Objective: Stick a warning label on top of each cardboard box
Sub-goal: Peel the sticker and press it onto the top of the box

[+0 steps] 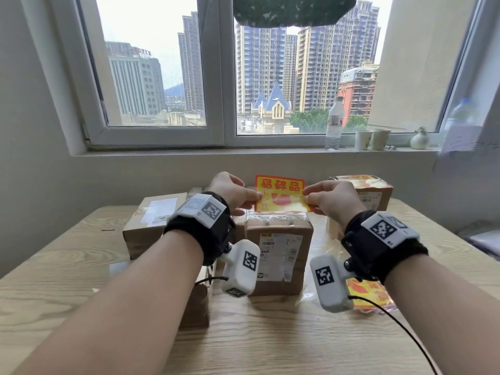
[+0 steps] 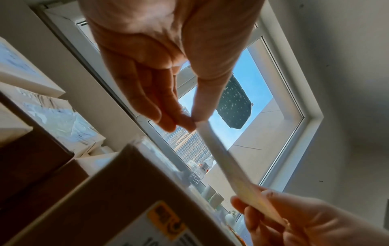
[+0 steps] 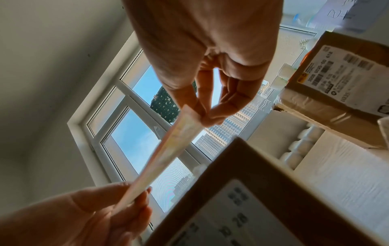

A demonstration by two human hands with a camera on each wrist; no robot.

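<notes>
Above the box (image 1: 278, 247), hands pinch label (image 1: 280, 194) (易碎品).

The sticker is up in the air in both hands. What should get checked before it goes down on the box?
1. Both hands hold the warning label: left hand and right hand each pinch a side edge. Ok.
2. Label free of any box: held above the middle box, not touching. Ok.
3. Label flat: stretched fairly straight in the wrist views. Ok.
4. Backing peeled off: cannot tell.
5. Middle box's top bare: glossy tape shows, no label. Ok.
6. Far right box already labelled. Ok.
</notes>
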